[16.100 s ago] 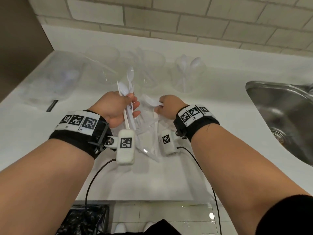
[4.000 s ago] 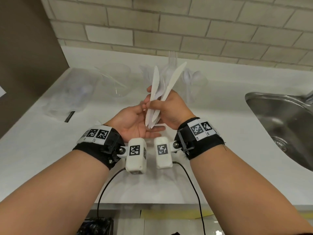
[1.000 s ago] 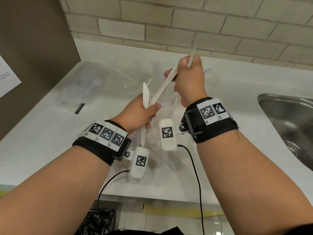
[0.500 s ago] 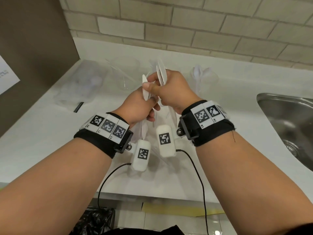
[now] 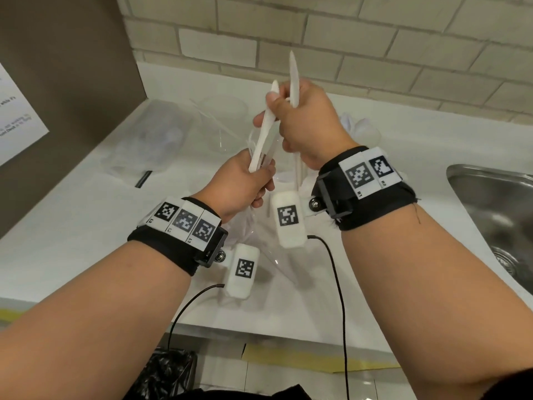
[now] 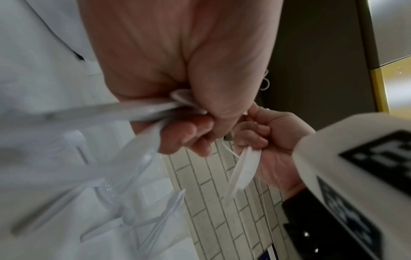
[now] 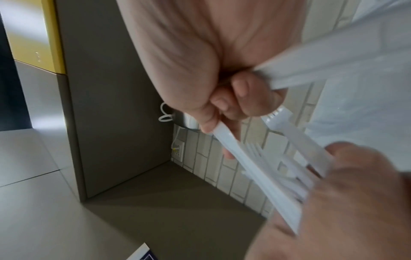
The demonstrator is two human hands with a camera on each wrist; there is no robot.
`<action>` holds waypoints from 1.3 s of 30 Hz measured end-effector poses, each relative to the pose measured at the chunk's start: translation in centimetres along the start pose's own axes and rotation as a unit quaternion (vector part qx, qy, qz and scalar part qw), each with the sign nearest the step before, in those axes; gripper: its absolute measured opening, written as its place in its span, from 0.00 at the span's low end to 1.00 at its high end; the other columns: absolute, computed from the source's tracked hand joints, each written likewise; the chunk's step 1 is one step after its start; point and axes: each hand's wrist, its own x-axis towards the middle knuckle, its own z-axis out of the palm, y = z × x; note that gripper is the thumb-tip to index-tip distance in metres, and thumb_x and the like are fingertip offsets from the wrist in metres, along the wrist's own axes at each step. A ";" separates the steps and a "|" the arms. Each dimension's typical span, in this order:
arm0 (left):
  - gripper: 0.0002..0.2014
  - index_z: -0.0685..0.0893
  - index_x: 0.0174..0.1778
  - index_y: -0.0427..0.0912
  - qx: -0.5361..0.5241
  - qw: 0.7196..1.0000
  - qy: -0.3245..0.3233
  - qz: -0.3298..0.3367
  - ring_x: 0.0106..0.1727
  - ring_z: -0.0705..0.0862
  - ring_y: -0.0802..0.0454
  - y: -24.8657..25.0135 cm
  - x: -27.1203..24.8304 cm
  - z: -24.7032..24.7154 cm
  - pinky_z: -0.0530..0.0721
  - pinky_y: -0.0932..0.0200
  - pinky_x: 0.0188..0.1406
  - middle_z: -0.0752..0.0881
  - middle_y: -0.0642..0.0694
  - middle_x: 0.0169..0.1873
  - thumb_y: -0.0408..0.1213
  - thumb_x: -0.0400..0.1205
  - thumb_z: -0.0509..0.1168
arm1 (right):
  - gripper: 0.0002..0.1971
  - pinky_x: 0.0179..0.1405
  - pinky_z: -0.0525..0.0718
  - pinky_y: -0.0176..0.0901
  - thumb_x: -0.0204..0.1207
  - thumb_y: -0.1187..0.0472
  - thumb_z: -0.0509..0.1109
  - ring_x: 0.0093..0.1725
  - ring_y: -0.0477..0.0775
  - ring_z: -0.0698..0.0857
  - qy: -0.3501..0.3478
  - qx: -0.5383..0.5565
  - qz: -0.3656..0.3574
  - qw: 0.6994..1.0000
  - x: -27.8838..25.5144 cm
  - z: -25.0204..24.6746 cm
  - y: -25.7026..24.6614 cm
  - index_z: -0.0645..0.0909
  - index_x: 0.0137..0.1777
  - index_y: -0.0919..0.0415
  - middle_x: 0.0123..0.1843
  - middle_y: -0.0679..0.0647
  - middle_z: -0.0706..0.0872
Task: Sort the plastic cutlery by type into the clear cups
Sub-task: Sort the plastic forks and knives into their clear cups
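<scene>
Fingers of left hand curled round a bunch of white cutlery, gripped low on the handles; fingers of right hand clenched on two more pieces, probably knives, tips pointing up, one of them seemingly drawn out of the left bunch. Both hands raised above the counter, just in front of the clear cups.

Likely trouble: smooth thin handles sliding past one another and dropping, should the left grip loosen during the pull. Also possible: a stray piece dragged along and landing in the wrong cup. Light cups, easily tipped by a knock.

Cutlery: white, thin, glossy, stiff but springy. Type in the left bunch hard to tell; fork tines visible in the right wrist view. Sink off to the right.
</scene>
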 end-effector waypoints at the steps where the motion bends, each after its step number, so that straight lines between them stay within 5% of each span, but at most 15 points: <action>1: 0.03 0.76 0.45 0.42 -0.015 1.000 -0.003 -0.003 0.25 0.71 0.52 -0.1 -0.1 -0.4 0.72 0.61 0.20 0.80 0.47 0.26 0.34 0.85 0.62 | 0.04 0.18 0.69 0.36 0.85 0.61 0.60 0.15 0.35 0.76 0.008 0.001 -0.005 1.000 0.3 -0.1 -0.5 0.70 0.48 0.58 0.45 0.63 0.91; 5: 0.03 0.77 0.48 0.41 -0.089 0.995 -0.033 -0.034 0.23 0.70 0.56 -0.5 -0.5 -2.3 0.71 0.60 0.24 0.80 0.50 0.26 0.37 0.86 0.62 | 0.03 0.22 0.75 0.38 0.87 0.59 0.54 0.20 0.36 0.78 0.085 0.035 -0.042 0.995 2.6 -0.8 -2.1 0.69 0.53 0.56 0.40 0.57 0.88; 9: 0.05 0.74 0.53 0.39 -0.163 0.984 -0.014 -0.067 0.21 0.70 0.58 -0.5 -1.0 -4.7 0.72 0.63 0.22 0.79 0.48 0.28 0.36 0.86 0.61 | 0.06 0.29 0.86 0.41 0.87 0.60 0.51 0.33 0.48 0.86 0.170 0.093 -0.050 0.980 6.5 -1.0 -2.8 0.69 0.57 0.56 0.36 0.54 0.85; 12: 0.04 0.74 0.52 0.40 -0.190 0.979 0.026 -0.069 0.22 0.70 0.58 -0.7 -1.0 -6.8 0.72 0.62 0.23 0.77 0.47 0.29 0.37 0.87 0.59 | 0.07 0.28 0.84 0.42 0.87 0.61 0.49 0.31 0.55 0.85 0.187 0.148 -0.049 0.970 9.8 0.9 -2.4 0.67 0.48 0.53 0.32 0.54 0.80; 16: 0.05 0.76 0.47 0.44 -0.197 0.976 0.069 -0.061 0.26 0.72 0.57 -0.9 -0.8 -9.2 0.77 0.57 0.34 0.77 0.48 0.30 0.39 0.87 0.60 | 0.05 0.27 0.80 0.41 0.86 0.66 0.50 0.28 0.53 0.77 0.203 0.163 -0.097 0.961 13.4 4.8 -0.6 0.67 0.54 0.58 0.34 0.55 0.76; 21: 0.06 0.77 0.47 0.45 -0.169 0.978 0.104 -0.063 0.32 0.75 0.55 -1.1 -0.6 -10.7 0.82 0.53 0.43 0.79 0.50 0.31 0.40 0.87 0.58 | 0.11 0.39 0.82 0.50 0.80 0.67 0.54 0.33 0.50 0.79 0.189 0.100 -0.137 0.967 17.0 9.1 2.1 0.68 0.56 0.52 0.35 0.52 0.79; 25: 0.05 0.77 0.48 0.46 -0.146 0.980 0.117 -0.064 0.34 0.76 0.56 -1.4 -0.4 -11.2 0.83 0.55 0.42 0.79 0.49 0.33 0.41 0.87 0.58 | 0.10 0.48 0.83 0.49 0.79 0.63 0.57 0.37 0.50 0.81 0.138 0.038 -0.122 0.982 19.0 11.1 4.4 0.71 0.56 0.49 0.44 0.57 0.83; 30: 0.06 0.77 0.47 0.46 -0.152 0.978 0.123 -0.066 0.33 0.76 0.55 -1.6 0.1 -11.1 0.82 0.55 0.40 0.79 0.50 0.32 0.40 0.88 0.57 | 0.07 0.38 0.81 0.37 0.76 0.70 0.65 0.32 0.49 0.82 0.071 0.005 -0.036 0.997 19.8 11.7 7.7 0.74 0.46 0.56 0.37 0.47 0.80; 34: 0.06 0.77 0.48 0.46 -0.156 0.978 0.119 -0.067 0.33 0.76 0.55 -1.6 0.4 -10.5 0.82 0.55 0.41 0.79 0.50 0.31 0.40 0.88 0.58 | 0.18 0.43 0.78 0.31 0.71 0.63 0.76 0.45 0.47 0.83 0.045 -0.054 -0.011 0.997 19.3 10.6 7.8 0.78 0.60 0.58 0.48 0.49 0.84; 39: 0.07 0.77 0.46 0.43 -0.186 0.976 0.097 -0.063 0.33 0.76 0.54 -1.3 0.6 -9.8 0.82 0.55 0.41 0.80 0.51 0.30 0.40 0.88 0.57 | 0.18 0.62 0.76 0.32 0.72 0.65 0.74 0.62 0.44 0.81 0.081 -0.085 -0.072 0.991 16.4 8.4 5.9 0.81 0.63 0.58 0.61 0.49 0.84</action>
